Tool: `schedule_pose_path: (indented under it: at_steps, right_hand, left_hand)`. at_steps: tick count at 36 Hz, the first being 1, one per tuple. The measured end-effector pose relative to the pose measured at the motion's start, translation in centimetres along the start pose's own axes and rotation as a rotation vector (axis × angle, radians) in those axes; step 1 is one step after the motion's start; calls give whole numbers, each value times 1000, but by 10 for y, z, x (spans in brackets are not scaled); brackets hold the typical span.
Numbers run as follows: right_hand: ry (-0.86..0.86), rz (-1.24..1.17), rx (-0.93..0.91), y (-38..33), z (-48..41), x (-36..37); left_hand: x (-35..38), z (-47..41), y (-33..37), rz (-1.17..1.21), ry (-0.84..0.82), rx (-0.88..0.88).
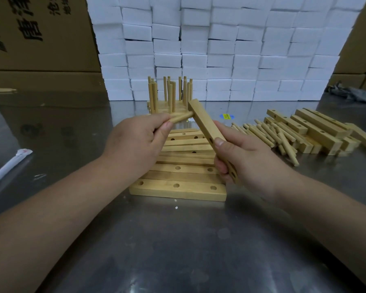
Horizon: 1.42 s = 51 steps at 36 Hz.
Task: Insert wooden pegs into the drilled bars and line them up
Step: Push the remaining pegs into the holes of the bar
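Here the left hand pinches a peg between thumb and curled fingers, holding it nearly level and pointing right. The peg's far tip meets the side of a bar close to the bar's upper end; I cannot tell whether it has entered a hole. The right hand grips this bar around its lower half, fingers wrapped beneath and the thumb pressed on the top face. The bar is tilted, with its far end raised and leaning away to the left. One hole shows just beside the thumb and another near the bar's lower end.

Both are held above a row of drilled bars lying flat and side by side on the metal table. Behind that row stand the finished bars, their pegs upright in a tight cluster. To the right lies a heap of loose pegs, touching a pile of spare bars beyond it.

A blue and yellow sticker sits on the table between the cluster and the heap. A white wrapped stick lies at the left edge. White foam blocks are stacked as a wall at the back, with cardboard boxes beside them and a dark cloth at the far right.
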State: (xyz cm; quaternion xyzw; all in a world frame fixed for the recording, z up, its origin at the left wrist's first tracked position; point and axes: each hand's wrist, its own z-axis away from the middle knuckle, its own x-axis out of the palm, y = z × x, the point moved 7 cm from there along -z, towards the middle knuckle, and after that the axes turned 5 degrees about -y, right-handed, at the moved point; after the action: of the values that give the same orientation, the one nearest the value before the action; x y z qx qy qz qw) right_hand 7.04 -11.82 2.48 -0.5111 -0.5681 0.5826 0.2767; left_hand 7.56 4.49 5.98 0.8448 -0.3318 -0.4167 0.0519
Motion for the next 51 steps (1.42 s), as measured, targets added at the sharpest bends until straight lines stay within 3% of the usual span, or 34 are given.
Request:
schedule_pose_path:
  at_steps: [8,14,22,29,34,38,42,47,51]
  right_hand:
    - [-13,33,-18,-2,2,3]
    - [-18,104,-28,0,2,4]
    - [46,121,-51,-3,-1,2]
    - [270,68,6,5,-5,-24]
    - [200,248,-26,7,-6,-13]
    - [369,364,-115,-2,-4,-22]
    - [462,215,-150,-4,0,-38]
    - [439,-265,-130,1,-2,-49]
    - [375,-499,-60,7,-6,-46]
  left_hand:
    - [9,-3,-17,367,-142,-315]
    - [13,-5,-23,530,-216,-430]
    - [13,-2,-26,516,-194,-457]
    - [6,-2,-35,492,-68,-491]
    - [11,1,-42,514,-32,-563]
    - [16,1,-42,539,-52,-567]
    - [19,0,-38,666,-108,-546]
    - [20,0,-43,865,-90,-582]
    - [22,0,-40,856,-135,-547]
